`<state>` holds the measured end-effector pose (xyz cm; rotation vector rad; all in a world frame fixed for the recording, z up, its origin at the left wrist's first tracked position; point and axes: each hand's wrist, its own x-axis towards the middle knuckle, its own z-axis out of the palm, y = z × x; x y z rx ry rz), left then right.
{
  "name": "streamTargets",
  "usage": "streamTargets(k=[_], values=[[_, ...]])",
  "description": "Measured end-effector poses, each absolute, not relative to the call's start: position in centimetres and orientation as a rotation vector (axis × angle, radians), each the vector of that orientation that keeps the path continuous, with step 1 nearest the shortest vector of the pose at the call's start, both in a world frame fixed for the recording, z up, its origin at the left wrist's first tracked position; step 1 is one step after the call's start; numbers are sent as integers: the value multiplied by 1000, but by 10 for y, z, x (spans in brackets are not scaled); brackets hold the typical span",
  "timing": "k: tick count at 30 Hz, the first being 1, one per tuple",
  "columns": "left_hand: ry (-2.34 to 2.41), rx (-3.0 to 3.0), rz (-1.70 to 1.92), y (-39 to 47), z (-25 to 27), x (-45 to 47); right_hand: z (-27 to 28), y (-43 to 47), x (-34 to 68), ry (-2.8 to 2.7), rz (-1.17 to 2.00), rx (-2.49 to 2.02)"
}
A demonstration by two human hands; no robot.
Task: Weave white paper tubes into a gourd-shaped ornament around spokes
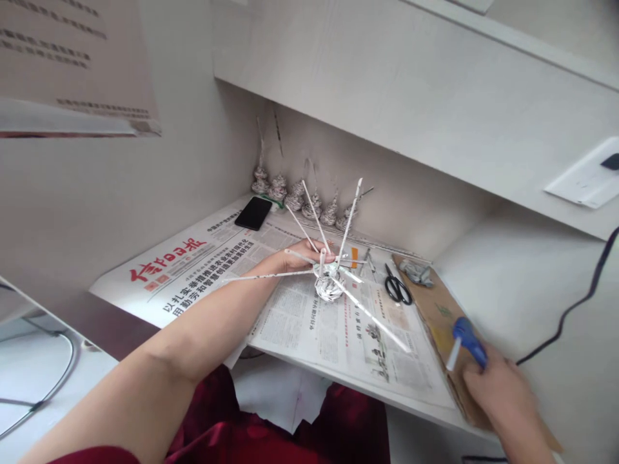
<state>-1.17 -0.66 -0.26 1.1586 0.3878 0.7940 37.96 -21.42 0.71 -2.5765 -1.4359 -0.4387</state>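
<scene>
My left hand (309,252) is closed on a small ball woven from rolled newspaper (329,289). Several thin paper tubes (372,317) stick out from the ball in all directions, and it hangs just above the newspaper sheets. At the lower right, my right hand (500,385) wraps round a blue glue gun (468,338). A white glue stick (453,354) juts from the gun. The gun is over a cardboard strip (442,322), and whether it touches the strip I cannot tell. Part of the left fingers is hidden behind the tubes.
Newspaper (309,335) covers the desk. Black scissors (398,287) and crumpled paper (416,273) lie on the right side. A phone (253,213) rests at the back left, before several woven paper gourds (312,205). A black cord (583,306) hangs at right; a shelf overhangs the back.
</scene>
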Motion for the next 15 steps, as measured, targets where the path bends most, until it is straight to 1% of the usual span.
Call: streamTargets(k=[1, 3, 6, 8, 10, 15], values=[[385, 1162, 782, -7, -2, -12, 13, -217, 366, -1384, -340, -2543], [382, 1165, 761, -7, -3, -11, 25, -224, 336, -1306, -118, -2324], [364, 1207, 709, -9, -5, -9, 40, -234, 289, -1324, 354, -1881], [346, 1263, 668, -10, -5, -9, 46, -238, 261, -1351, 577, -1722], [345, 1306, 635, -11, -5, -9, 49, -239, 238, -1353, 683, -1642], [381, 1332, 585, -14, -2, -11, 46, -233, 211, -1405, 796, -1548]])
